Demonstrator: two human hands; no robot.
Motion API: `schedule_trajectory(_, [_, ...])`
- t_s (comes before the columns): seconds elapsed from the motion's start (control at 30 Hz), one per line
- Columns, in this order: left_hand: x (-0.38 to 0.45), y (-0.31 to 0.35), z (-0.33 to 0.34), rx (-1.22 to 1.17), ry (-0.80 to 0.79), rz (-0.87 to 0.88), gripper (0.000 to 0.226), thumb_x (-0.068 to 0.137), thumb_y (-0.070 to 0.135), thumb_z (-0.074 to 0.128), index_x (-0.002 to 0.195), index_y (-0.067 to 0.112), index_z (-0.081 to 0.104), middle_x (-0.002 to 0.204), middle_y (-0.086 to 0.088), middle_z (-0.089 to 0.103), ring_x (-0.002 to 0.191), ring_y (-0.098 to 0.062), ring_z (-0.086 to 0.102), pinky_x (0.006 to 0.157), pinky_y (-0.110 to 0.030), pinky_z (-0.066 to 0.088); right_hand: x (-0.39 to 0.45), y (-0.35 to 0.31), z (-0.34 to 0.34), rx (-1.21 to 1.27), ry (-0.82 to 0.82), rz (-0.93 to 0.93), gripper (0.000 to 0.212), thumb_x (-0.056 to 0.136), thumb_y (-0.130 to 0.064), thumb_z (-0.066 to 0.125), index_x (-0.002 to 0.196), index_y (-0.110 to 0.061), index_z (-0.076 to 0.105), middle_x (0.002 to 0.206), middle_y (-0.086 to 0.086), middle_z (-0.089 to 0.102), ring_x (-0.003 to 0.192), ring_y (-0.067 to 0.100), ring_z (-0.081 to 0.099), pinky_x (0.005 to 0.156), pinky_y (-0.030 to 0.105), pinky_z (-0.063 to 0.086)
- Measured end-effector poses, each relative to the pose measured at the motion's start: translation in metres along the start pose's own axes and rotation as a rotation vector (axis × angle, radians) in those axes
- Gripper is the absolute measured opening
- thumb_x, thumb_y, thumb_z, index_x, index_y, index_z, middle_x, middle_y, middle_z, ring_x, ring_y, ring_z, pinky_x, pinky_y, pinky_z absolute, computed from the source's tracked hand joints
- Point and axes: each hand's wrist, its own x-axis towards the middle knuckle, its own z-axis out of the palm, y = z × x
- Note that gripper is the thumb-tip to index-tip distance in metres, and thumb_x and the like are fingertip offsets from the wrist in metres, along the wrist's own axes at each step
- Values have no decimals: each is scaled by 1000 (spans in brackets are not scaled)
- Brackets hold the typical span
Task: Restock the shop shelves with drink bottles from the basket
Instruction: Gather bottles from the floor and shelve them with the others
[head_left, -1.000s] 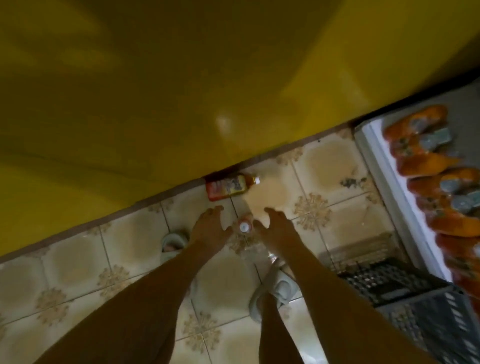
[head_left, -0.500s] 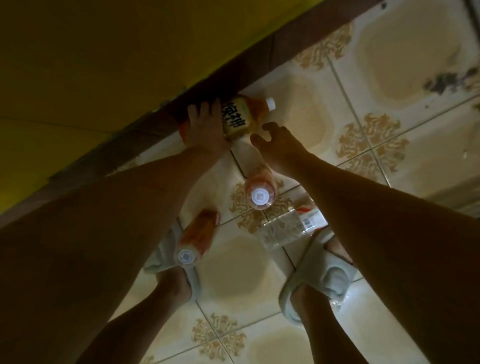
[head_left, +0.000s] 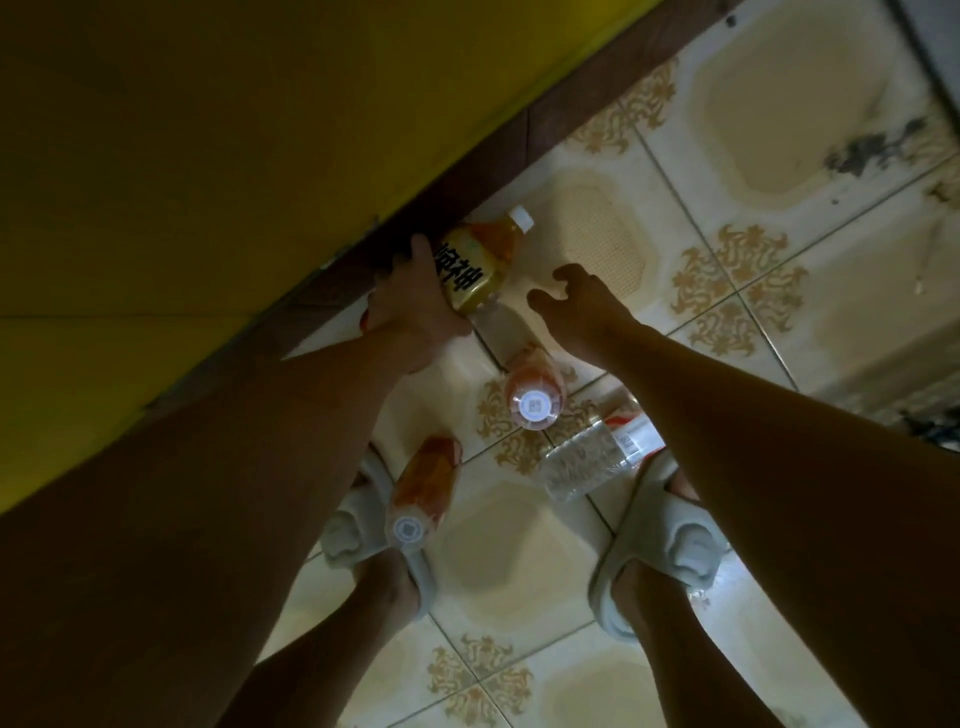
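Patterned cream floor tiles (head_left: 519, 566) run up to a dark skirting under a yellow wall (head_left: 208, 130). The left hand (head_left: 410, 306) grips a yellow-labelled drink bottle (head_left: 480, 265) lying against the skirting (white cap pointing away). The right hand (head_left: 582, 306) hovers just beside it, fingers loosely curled, holding nothing. Two orange bottles (head_left: 535, 389) stand between the slippered feet (head_left: 670, 535), beside a clear bottle (head_left: 587, 457) lying flat.

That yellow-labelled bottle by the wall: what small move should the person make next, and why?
Probably lift it off the floor. The left hand already grips the yellow-labelled bottle, which lies on its side against the dark skirting, while the right hand hovers open beside it, ready to steady it.
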Motion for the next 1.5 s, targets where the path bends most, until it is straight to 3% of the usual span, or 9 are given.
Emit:
schedule_trajectory(0.23, [-98, 20, -88, -21, 2, -22, 116, 65, 46, 88, 150, 8, 19, 145, -18, 40, 135, -41, 38, 104, -48, 40, -96, -41, -43, 295, -8, 111, 53, 98, -41, 55, 142, -16, 40, 114, 10, 61, 79, 17, 59, 65, 25, 42])
schedule_trajectory(0.33, [-158, 48, -149, -57, 17, -38, 110, 66, 47, 87, 147, 7, 24, 141, -18, 45, 131, -40, 44, 107, -47, 40, -174, -67, -60, 453, -76, 164, 58, 96, -43, 58, 143, -16, 37, 119, 12, 63, 87, 21, 61, 63, 24, 42])
schedule_trajectory(0.47, [-266, 100, -246, -172, 15, -87, 113, 65, 58, 84, 145, 4, 24, 136, -19, 46, 128, -39, 44, 104, -49, 43, -309, -107, -107, 752, -153, 205, 77, 89, -58, 62, 148, -25, 26, 132, 8, 53, 106, 25, 54, 91, 48, 52])
schedule_trajectory(0.57, [-347, 131, -300, -296, 53, -87, 103, 63, 65, 80, 134, 6, 33, 127, -18, 51, 122, -39, 50, 97, -51, 48, -407, -135, -142, 936, -226, 217, 84, 83, -72, 58, 150, -42, 20, 150, 2, 39, 124, 31, 48, 72, 50, 56])
schedule_trajectory(0.73, [-446, 173, -346, -349, 105, -6, 87, 74, 56, 72, 134, 8, 32, 131, -18, 51, 124, -39, 50, 98, -52, 47, -510, -158, -188, 1162, -262, 154, 69, 84, -62, 64, 141, -40, 31, 138, 0, 50, 116, 31, 58, 56, 44, 58])
schedule_trajectory(0.97, [-527, 205, -362, -431, 144, 64, 93, 77, 48, 75, 146, 9, 27, 142, -17, 42, 134, -36, 39, 108, -51, 38, -570, -143, -228, 1107, -169, 81, 51, 83, -50, 74, 125, -42, 45, 130, -6, 54, 105, 19, 57, 78, 63, 56])
schedule_trajectory(1.2, [-558, 190, -387, -732, 47, 312, 99, 64, 50, 83, 147, 27, 34, 140, 2, 50, 128, -17, 49, 105, -45, 47, -601, -140, -270, 941, -80, -122, 52, 71, -54, 82, 116, -48, 57, 126, -5, 65, 111, 24, 63, 79, 62, 56])
schedule_trajectory(1.33, [-573, 176, -404, -1010, -125, 290, 76, 87, 51, 67, 151, 26, 33, 142, 3, 47, 123, -15, 53, 94, -32, 51, -626, -137, -279, 921, -90, -216, 56, 72, -55, 79, 123, -46, 57, 126, -2, 67, 114, 26, 63, 81, 65, 55])
schedule_trajectory(1.5, [-583, 162, -404, -1115, -380, 264, 62, 84, 74, 47, 134, 38, 51, 127, 2, 67, 114, -19, 66, 99, -52, 52, -653, -134, -261, 916, -82, -246, 45, 79, -50, 75, 118, -46, 54, 129, 0, 63, 118, 25, 59, 82, 63, 55])
